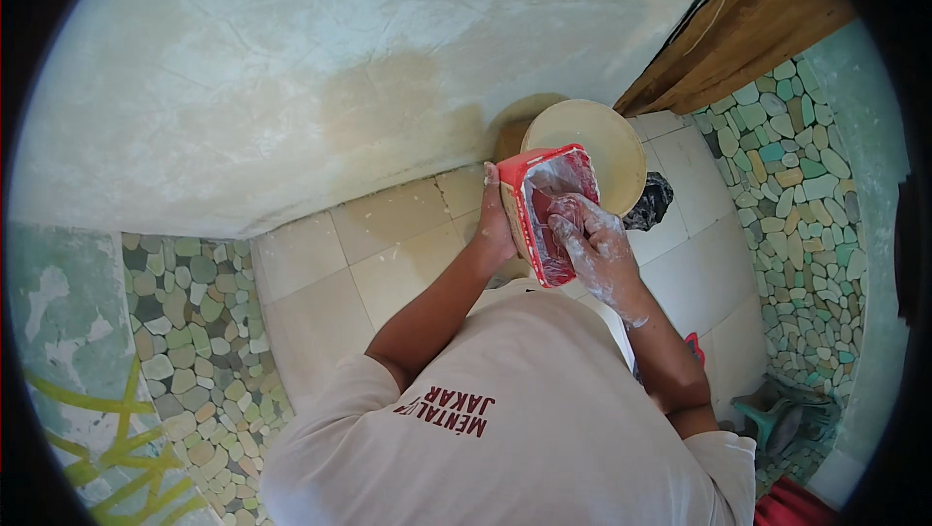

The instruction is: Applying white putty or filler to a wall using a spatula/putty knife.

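Left hand [495,220] grips the outer side of a red rectangular tray [547,215], fingers closed round its edge, holding it tilted on edge above the tiled floor [388,264]. Right hand [594,249], coated in white paste, is pressed into the tray's interior with fingers curled; whether it holds anything, cannot tell. Tray lined with white residue, red showing through at the rim. Behind it: round pale bucket [597,152], black bag [652,201]. Risk, judged: wet paste slickens the grip, the steep tray could slide and spill onto the tiles.
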